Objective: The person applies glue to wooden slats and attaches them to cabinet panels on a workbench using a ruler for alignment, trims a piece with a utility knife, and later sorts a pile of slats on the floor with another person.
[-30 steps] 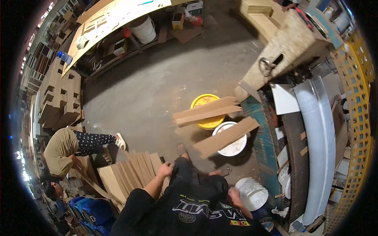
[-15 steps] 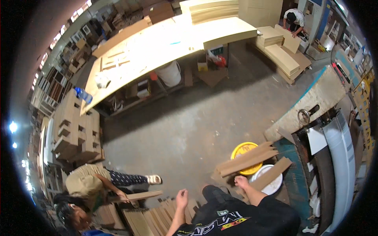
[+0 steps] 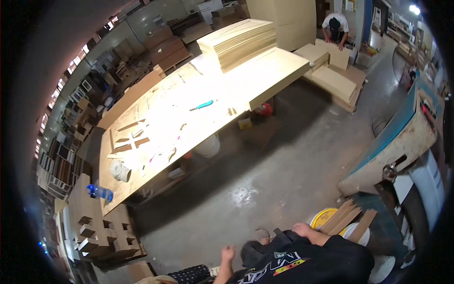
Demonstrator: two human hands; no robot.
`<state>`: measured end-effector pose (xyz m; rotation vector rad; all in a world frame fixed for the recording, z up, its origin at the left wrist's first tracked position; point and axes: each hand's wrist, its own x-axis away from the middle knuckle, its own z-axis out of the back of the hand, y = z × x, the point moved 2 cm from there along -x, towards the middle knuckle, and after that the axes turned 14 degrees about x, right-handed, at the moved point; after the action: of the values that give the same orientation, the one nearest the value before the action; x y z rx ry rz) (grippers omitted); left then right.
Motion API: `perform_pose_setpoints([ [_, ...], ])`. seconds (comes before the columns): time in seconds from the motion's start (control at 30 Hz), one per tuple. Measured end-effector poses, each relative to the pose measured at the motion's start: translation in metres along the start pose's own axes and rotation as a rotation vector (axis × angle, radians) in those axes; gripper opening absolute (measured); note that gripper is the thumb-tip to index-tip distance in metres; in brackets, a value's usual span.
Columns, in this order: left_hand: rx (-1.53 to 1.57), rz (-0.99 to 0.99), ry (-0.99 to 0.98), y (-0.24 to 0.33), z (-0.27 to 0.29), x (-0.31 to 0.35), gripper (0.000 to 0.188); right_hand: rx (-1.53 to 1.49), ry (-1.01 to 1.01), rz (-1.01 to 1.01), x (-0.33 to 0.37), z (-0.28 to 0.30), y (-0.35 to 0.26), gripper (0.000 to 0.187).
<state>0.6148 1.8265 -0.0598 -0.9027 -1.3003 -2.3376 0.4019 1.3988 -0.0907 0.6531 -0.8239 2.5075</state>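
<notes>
Low in the view, my left hand (image 3: 228, 253) hangs over the grey floor with its fingers curled in; nothing shows in it. My right hand (image 3: 301, 229), also curled and seemingly holding nothing, is just left of a yellow-rimmed bucket (image 3: 323, 218). Several wood strips (image 3: 341, 218) lie across that bucket. Beside it stands a white bucket (image 3: 350, 230) with another wood strip (image 3: 364, 226) resting across it. Neither hand appears to touch the strips. The finer finger positions are too small to make out.
A long worktable (image 3: 161, 165) ahead carries a board stack (image 3: 241, 45), a teal-handled cutter (image 3: 203, 105) and a blue bottle (image 3: 100, 192). Notched wood blocks (image 3: 106, 232) stand left, a machine (image 3: 388, 161) right. One person (image 3: 336, 29) bends over boards far right; another's patterned leg (image 3: 189, 273) shows below.
My view has tilted up and swung left, showing more of the tabletop. The co-worker at lower left has mostly dropped out of view. Both my hands remain low and curled.
</notes>
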Motion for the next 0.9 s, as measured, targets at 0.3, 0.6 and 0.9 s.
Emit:
perform_pose_setpoints([
  [0.3,0.113,-0.170,-0.173,0.234,-0.065,-0.182,0.023,-1.066,0.553,-0.296,-0.138,0.178,0.038,0.023],
  [0.6,-0.706,-0.476,-0.630,0.504,-0.313,-0.288,0.047,-1.302,0.420,-0.869,-0.103,0.151,0.104,0.032],
  [0.9,-0.848,-0.651,-0.889,0.761,-0.626,-0.267,0.044,-1.572,0.558,-1.022,-0.187,0.232,0.153,0.034],
])
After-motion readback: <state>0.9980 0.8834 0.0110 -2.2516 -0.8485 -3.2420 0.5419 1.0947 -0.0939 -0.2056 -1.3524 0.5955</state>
